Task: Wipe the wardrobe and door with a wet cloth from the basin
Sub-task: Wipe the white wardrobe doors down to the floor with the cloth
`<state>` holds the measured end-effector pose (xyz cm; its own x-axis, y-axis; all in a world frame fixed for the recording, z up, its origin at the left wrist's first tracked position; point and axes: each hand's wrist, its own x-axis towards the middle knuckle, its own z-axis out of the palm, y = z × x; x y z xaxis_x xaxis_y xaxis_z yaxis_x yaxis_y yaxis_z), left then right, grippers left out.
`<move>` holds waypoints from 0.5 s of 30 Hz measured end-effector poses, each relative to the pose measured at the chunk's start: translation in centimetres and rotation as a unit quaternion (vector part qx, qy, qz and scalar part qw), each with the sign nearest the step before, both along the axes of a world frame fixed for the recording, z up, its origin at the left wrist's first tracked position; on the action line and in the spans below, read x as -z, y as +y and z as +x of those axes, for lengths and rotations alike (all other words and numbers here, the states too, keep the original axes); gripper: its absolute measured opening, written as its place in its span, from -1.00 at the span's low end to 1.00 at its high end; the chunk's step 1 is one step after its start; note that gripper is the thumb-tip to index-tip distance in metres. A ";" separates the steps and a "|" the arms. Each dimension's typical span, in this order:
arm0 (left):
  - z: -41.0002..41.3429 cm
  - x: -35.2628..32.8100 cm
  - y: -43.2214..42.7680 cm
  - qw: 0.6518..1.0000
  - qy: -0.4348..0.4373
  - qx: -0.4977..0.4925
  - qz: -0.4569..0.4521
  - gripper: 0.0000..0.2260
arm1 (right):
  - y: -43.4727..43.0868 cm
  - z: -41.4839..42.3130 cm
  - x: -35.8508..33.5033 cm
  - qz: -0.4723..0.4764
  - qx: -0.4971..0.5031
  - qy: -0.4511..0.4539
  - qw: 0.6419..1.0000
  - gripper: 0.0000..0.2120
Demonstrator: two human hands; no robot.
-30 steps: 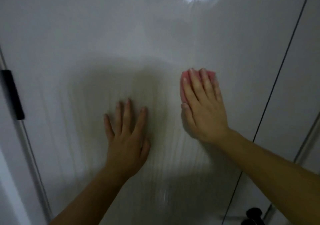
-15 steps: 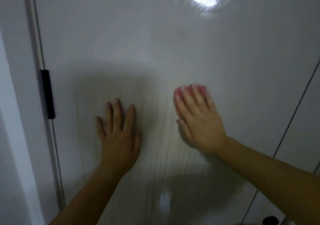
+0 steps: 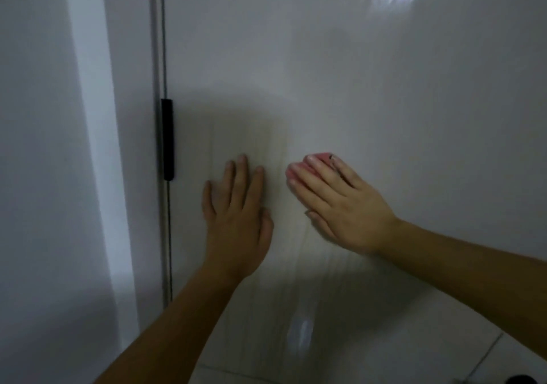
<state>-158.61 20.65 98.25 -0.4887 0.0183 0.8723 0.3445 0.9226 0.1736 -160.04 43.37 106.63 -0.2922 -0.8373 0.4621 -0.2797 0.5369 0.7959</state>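
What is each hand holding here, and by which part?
Right hand presses the pink cloth flat against the white panel, fingers covering most of it; left hand holds nothing.

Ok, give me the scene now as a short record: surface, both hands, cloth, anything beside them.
surface: glossy white door, light glare near the top
left hand: flat on the door, fingers straight, holding nothing
right hand: flat, pressing the cloth on the door
cloth: pink, mostly hidden under the right hand
beside: black bar on the door's left edge

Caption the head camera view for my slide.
Right hand presses pink cloth to the white door; left hand rests flat beside it.
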 end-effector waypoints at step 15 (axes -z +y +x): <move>-0.4 4.4 -6.2 0.991 -0.026 0.032 0.131 -0.38 | -12.0 -2.4 -4.6 -0.035 -0.048 0.038 0.997 -0.41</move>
<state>-159.01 14.41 93.80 -0.5382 -0.1720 0.8251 0.3860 0.8200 0.4227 -162.47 31.39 111.28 -0.1731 -0.8244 0.5390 -0.2728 0.5659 0.7780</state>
